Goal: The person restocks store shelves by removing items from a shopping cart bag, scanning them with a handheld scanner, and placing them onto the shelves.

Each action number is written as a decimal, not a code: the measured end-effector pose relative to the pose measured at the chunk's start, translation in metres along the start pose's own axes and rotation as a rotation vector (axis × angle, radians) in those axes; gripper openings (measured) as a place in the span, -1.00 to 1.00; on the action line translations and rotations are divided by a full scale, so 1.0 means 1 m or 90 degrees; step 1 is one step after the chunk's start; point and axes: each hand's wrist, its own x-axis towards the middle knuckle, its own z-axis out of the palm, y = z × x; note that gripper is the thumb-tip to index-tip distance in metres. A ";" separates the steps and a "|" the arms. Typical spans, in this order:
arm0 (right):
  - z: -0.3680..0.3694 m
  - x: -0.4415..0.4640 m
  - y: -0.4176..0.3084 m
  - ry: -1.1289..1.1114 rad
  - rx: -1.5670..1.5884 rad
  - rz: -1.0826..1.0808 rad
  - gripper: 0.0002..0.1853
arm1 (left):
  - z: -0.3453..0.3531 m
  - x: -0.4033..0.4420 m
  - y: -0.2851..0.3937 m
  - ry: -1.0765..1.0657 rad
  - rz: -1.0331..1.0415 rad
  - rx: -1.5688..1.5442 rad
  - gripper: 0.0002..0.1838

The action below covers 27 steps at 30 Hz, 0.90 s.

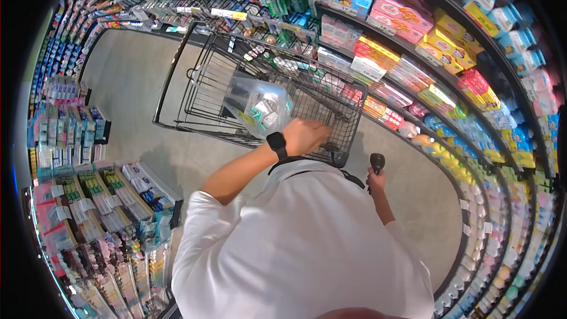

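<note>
My left hand (305,135), with a black smartwatch (276,145) on its wrist, is over the near end of a dark wire shopping cart (195,106). Its fingers reach to the right, somewhat bent and blurred, and I see nothing in them. In the cart, just beyond this hand, lies a clear plastic bag (242,91) with small white and green packages (266,112) inside. My right hand (375,179) is closed around a dark handheld device with a rounded head (377,160), held out to the right of the cart; its exact kind is unclear.
Shelves with pink, blue and yellow boxes (398,12) curve along the front and right. Hanging small packs (236,0) fill the far rack. At left stand display racks of packaged goods (100,195). Grey floor (133,77) runs between the shelves and cart.
</note>
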 end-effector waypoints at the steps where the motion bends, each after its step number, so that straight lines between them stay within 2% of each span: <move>1: 0.004 0.000 -0.011 0.004 0.005 -0.010 -0.72 | 0.022 -0.025 -0.021 -0.043 -0.078 0.000 -0.80; 3: 0.013 0.005 -0.020 0.005 0.012 -0.039 -0.72 | 0.064 -0.077 -0.055 -0.078 -0.229 -0.013 -0.81; 5: 0.021 0.022 -0.021 0.021 -0.053 -0.109 -0.73 | 0.086 -0.120 -0.068 0.018 -0.331 0.006 -0.82; 6: 0.030 0.029 -0.024 0.049 -0.081 -0.159 -0.73 | 0.081 -0.131 -0.063 -0.037 -0.397 0.072 -0.82; 7: 0.035 0.035 -0.026 0.043 -0.091 -0.157 -0.73 | 0.084 -0.144 -0.062 -0.037 -0.408 0.066 -0.82; 9: 0.052 0.042 -0.042 0.082 -0.106 -0.241 -0.71 | 0.094 -0.168 -0.065 -0.012 -0.436 0.160 -0.80; 10: 0.060 0.039 -0.058 0.076 -0.089 -0.215 -0.61 | 0.093 -0.173 -0.064 -0.052 -0.476 0.118 -0.78; 11: 0.073 0.032 -0.076 0.069 -0.098 -0.211 -0.61 | 0.091 -0.174 -0.064 -0.054 -0.486 0.113 -0.78; 13: 0.097 0.018 -0.114 0.154 -0.064 -0.243 -0.50 | 0.088 -0.168 -0.068 -0.062 -0.552 -0.002 -0.76; 14: 0.103 0.016 -0.127 0.118 -0.057 -0.137 -0.38 | 0.080 -0.161 -0.070 -0.029 -0.574 -0.022 -0.79; 17: 0.129 0.042 -0.111 0.188 -0.044 -0.185 -0.28 | 0.080 -0.160 -0.101 -0.057 -0.601 -0.004 -0.81; 19: 0.139 0.055 -0.102 0.217 -0.011 -0.203 -0.26 | 0.081 -0.162 -0.129 -0.020 -0.590 -0.015 -0.82; 22: 0.145 0.062 -0.099 0.296 -0.074 -0.068 -0.22 | 0.081 -0.161 -0.172 -0.148 -0.625 -0.013 -0.80; 27: 0.146 0.063 -0.105 0.333 -0.171 -0.015 -0.30 | 0.093 -0.157 -0.247 -0.265 -0.653 -0.059 -0.72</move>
